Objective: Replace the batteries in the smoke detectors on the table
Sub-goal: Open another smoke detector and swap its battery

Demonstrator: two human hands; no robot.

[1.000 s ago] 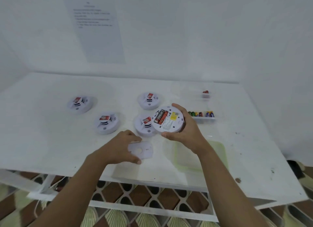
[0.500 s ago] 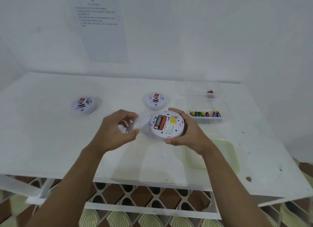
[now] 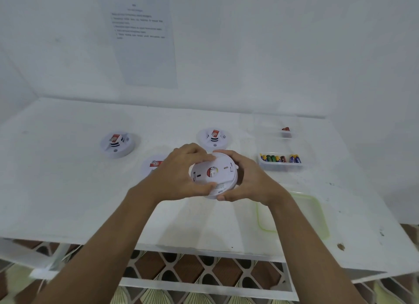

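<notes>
head view: left hand (image 3: 176, 174) and right hand (image 3: 249, 179) grasp one round white plastic smoke detector (image 3: 214, 170), cover on; other white detectors (image 3: 116, 145) probably pending.

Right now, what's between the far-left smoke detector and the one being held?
In the head view, another smoke detector with a red label lies there, partly hidden behind the left hand.

Head view, looking forward-down, close over table (image 3: 68, 190).
</notes>
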